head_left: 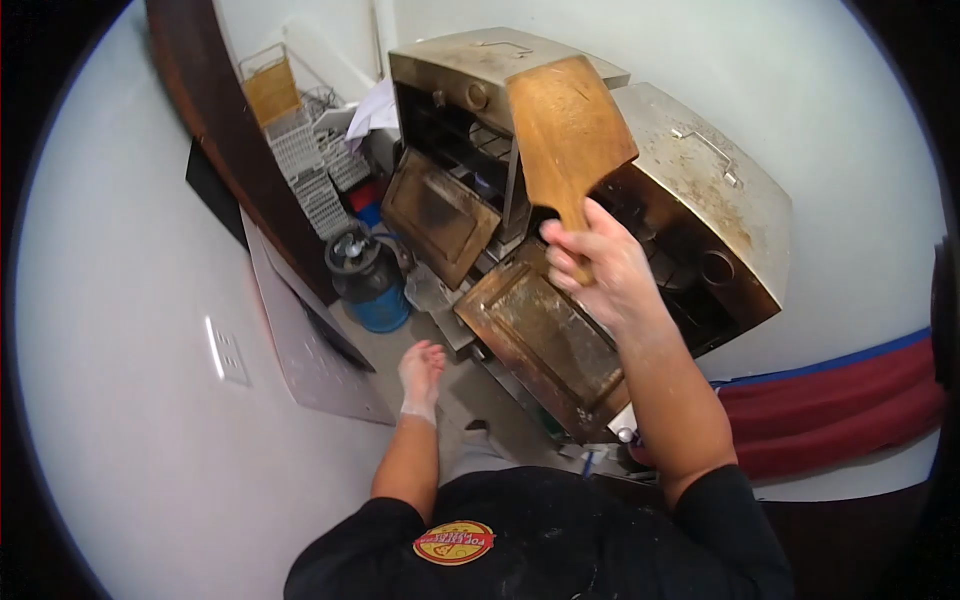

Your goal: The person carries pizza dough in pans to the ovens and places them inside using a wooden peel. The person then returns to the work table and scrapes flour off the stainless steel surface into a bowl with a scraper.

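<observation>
My right hand (605, 268) is closed around the handle of a wooden pizza peel (570, 125). The peel's broad blade is raised in front of the two metal ovens, hiding part of both. Low on the left, beside the open oven doors, hangs my left hand (423, 372); it holds nothing, and its fingers are loosely bent and a little apart. Behind my right hand stands the nearer oven (705, 165), its stained door (545, 335) folded down. The farther oven (440, 75) also has its door (440, 215) lowered, with a dark rack inside.
A blue gas cylinder (380, 310) stands on the floor left of the ovens. White plastic crates (318, 200) are stacked behind it. A dark wooden post (235, 130) and a pale panel (310, 340) line the left wall. Rolled maroon fabric (830, 405) lies at right.
</observation>
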`<state>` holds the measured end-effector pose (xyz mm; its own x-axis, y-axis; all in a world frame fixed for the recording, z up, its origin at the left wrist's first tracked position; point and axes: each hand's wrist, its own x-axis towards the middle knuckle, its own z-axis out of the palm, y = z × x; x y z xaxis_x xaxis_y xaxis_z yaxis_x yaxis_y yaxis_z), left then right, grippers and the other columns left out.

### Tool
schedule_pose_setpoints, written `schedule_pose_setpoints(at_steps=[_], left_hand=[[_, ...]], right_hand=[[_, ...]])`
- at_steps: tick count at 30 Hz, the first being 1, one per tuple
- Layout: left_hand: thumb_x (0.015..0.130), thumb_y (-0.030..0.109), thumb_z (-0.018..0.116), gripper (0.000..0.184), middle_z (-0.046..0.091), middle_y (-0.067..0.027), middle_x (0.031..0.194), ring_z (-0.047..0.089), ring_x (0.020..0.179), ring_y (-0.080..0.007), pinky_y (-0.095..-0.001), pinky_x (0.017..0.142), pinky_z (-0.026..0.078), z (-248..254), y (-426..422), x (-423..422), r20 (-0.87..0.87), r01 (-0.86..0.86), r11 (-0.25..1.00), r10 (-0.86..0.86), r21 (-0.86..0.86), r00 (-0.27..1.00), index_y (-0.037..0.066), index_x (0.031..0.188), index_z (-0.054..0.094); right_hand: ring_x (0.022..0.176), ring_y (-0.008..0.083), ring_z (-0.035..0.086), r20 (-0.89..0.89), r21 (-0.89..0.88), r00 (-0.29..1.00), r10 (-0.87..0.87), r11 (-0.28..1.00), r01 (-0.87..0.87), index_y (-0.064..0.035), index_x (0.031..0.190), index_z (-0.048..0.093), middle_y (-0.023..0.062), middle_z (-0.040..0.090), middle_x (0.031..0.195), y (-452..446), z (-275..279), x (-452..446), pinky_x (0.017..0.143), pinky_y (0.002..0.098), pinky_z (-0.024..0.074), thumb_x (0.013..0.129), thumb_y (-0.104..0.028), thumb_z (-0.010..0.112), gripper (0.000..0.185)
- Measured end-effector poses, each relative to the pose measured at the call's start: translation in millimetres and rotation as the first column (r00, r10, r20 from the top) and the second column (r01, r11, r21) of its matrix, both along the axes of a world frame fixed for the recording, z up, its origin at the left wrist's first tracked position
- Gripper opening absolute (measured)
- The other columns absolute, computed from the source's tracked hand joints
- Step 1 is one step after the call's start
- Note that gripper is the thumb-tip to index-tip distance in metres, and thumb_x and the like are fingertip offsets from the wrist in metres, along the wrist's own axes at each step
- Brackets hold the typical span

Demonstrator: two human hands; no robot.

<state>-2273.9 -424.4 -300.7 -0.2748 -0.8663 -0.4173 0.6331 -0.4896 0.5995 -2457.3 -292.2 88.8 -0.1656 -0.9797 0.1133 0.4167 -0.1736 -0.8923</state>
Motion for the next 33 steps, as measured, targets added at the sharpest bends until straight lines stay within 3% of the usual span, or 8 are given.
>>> schedule_pose_setpoints(at_steps=[3, 4, 6, 9, 14, 18, 25, 33], left_hand=[[0.095, 0.005, 0.052, 0.03, 0.068, -0.0123, 0.105, 0.066, 0.086, -0.021, -0.0356, 0.077, 0.057, 4.3, 62.2, -48.4, 0.007, 0.447, 0.894, -0.447, -0.009, 0.894, 0.002, 0.125, 0.053], [0.095, 0.005, 0.052, 0.03, 0.068, -0.0123, 0.105, 0.066, 0.086, -0.021, -0.0356, 0.077, 0.057, 1.6, 78.5, -64.7, -0.006, 0.443, 0.897, -0.443, -0.009, 0.897, 0.002, 0.125, 0.053], [0.096, 0.002, 0.054, 0.028, 0.068, -0.013, 0.112, 0.067, 0.091, -0.0217, -0.0353, 0.085, 0.057, -6.2, 99.8, -93.6, -0.396, 0.519, 0.84, -0.534, -0.155, 0.747, 0.002, 0.124, 0.056], [0.097, 0.002, 0.055, 0.024, 0.068, -0.0111, 0.111, 0.067, 0.091, -0.0206, -0.0357, 0.087, 0.056, 5.0, 115.4, -114.8, -0.455, 0.412, 0.876, -0.483, -0.251, 0.748, 0.004, 0.12, 0.059], [0.098, 0.005, 0.057, 0.016, 0.069, -0.0068, 0.104, 0.067, 0.09, -0.0176, -0.0339, 0.084, 0.056, 45.6, 132.9, -126.7, -0.487, 0.278, 0.924, -0.375, -0.261, 0.789, 0.008, 0.112, 0.063], [0.096, 0.006, 0.062, 0.013, 0.069, -0.0039, 0.096, 0.067, 0.087, -0.016, -0.031, 0.078, 0.056, 86.8, 132.1, -152.6, -0.603, 0.165, 0.924, -0.352, -0.344, 0.715, 0.008, 0.109, 0.064], [0.09, 0.011, 0.072, 0.018, 0.066, -0.002, 0.088, 0.066, 0.08, -0.0144, -0.0309, 0.071, 0.056, 209.3, 111.0, -196.6, -0.37, 0.237, 0.916, -0.354, -0.325, 0.859, 0.01, 0.105, 0.061], [0.089, 0.009, 0.073, 0.013, 0.067, -0.0011, 0.086, 0.066, 0.079, -0.014, -0.0284, 0.069, 0.055, 227.7, 77.3, -264.5, -0.254, 0.225, 0.869, -0.361, -0.441, 0.898, 0.009, 0.097, 0.063]], right_hand=[[0.062, 0.0089, 0.043, -0.058, 0.125, 0.998, -0.005, 0.992, 0.012, -0.0091, 0.125, 0.051, 0.0034, 0.054, 0.084, 67.8, -7.4, -15.8, 0.05, 0.0219, 0.0321, 0.096, -0.006, 0.058, 0.031], [0.063, 0.0079, 0.044, -0.212, 0.175, 0.977, -0.038, 0.982, 0.077, -0.0091, 0.131, 0.05, 0.0018, 0.054, 0.083, 88.5, -7.7, -20.2, 0.05, 0.0215, 0.0324, 0.095, -0.006, 0.059, 0.038], [0.063, 0.0069, 0.044, -0.371, 0.207, 0.925, -0.076, 0.965, 0.162, -0.0091, 0.138, 0.049, 0.0002, 0.053, 0.082, 129.7, -7.1, -25.6, 0.05, 0.0212, 0.0328, 0.094, -0.006, 0.06, 0.045], [0.064, 0.0053, 0.044, -0.833, 0.143, 0.537, -0.131, 0.887, 0.439, -0.0083, 0.142, 0.051, -0.0028, 0.052, 0.079, 192.7, -3.3, -26.7, 0.053, 0.0208, 0.0351, 0.09, -0.003, 0.063, 0.053], [0.067, 0.0054, 0.044, -0.919, 0.022, 0.336, -0.206, 0.825, 0.565, -0.0036, 0.132, 0.06, -0.003, 0.052, 0.079, 261.0, -3.8, -36.1, 0.059, 0.0204, 0.0371, 0.085, 0.004, 0.063, 0.047], [0.069, 0.0059, 0.044, -0.938, -0.021, 0.259, -0.232, 0.782, 0.622, -0.0023, 0.13, 0.061, -0.0028, 0.052, 0.08, 274.2, 14.6, -42.3, 0.061, 0.0206, 0.0375, 0.084, 0.006, 0.063, 0.047], [0.073, 0.0062, 0.047, -0.906, -0.036, 0.32, -0.277, 0.804, 0.593, -0.001, 0.13, 0.061, -0.0018, 0.058, 0.086, 256.3, 43.6, -48.8, 0.066, 0.0211, 0.0403, 0.084, 0.006, 0.063, 0.047], [0.089, 0.0085, 0.057, -0.886, -0.056, 0.359, -0.294, 0.835, 0.547, 0.0027, 0.129, 0.061, 0.0029, 0.067, 0.106, 287.5, 41.9, -38.1, 0.081, 0.0229, 0.047, 0.084, 0.004, 0.065, 0.044]])
